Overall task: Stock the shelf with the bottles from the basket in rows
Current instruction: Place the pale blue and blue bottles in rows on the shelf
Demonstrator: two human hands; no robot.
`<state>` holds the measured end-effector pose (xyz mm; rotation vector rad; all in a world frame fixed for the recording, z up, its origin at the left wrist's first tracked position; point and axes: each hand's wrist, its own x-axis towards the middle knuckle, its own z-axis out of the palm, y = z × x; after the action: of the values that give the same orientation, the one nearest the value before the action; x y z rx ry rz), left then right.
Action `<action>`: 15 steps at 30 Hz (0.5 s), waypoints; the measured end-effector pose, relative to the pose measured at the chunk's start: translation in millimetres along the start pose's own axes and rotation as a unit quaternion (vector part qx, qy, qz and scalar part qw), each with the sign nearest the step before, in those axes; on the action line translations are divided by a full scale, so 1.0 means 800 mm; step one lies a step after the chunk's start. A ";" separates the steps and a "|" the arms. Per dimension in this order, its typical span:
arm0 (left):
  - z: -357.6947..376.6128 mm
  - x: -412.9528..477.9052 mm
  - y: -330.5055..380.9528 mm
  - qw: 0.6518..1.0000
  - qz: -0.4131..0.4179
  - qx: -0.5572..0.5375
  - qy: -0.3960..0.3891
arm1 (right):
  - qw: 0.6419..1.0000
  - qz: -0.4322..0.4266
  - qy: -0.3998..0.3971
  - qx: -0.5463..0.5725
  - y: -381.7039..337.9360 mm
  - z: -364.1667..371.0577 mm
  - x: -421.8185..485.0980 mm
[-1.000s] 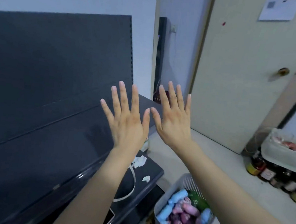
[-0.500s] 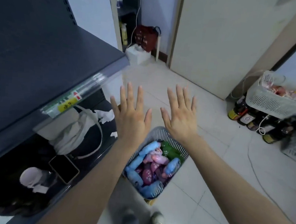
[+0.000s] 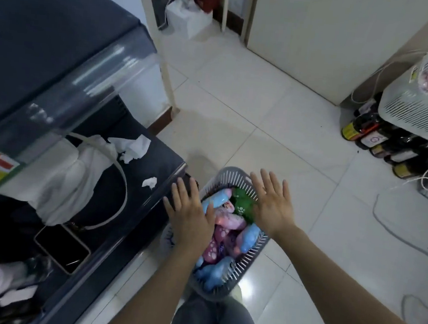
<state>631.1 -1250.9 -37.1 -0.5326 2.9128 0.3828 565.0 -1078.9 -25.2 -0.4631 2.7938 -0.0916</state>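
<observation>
A grey slotted basket [image 3: 246,263] stands on the tiled floor beside the dark shelf unit. It holds several small bottles, pink [image 3: 230,222], blue [image 3: 248,237] and green [image 3: 242,206], lying jumbled. My left hand [image 3: 189,211] hovers flat over the basket's left side with its fingers spread. Over the basket's far right rim my right hand [image 3: 273,204] is spread too, holding nothing. The dark upper shelf [image 3: 50,36] with its clear front strip fills the left.
The lower shelf [image 3: 156,156] carries a white bag, crumpled tissues, a phone [image 3: 62,247] and a white cup. A white basket [image 3: 416,108] sits on dark jars at the right. A cream door and a cable on the floor lie beyond.
The view has tilted from the shelf down to the floor. Both spread hands have dropped and now hover right over the basket of bottles.
</observation>
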 end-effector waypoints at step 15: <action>0.247 -0.022 -0.036 0.853 -0.432 -0.224 -0.187 | 0.969 -0.144 -0.168 -0.114 0.067 0.240 0.041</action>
<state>679.3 -1216.8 -228.7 -1.5283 1.9196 0.8825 578.5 -1041.4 -223.6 -0.8540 2.3971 0.2266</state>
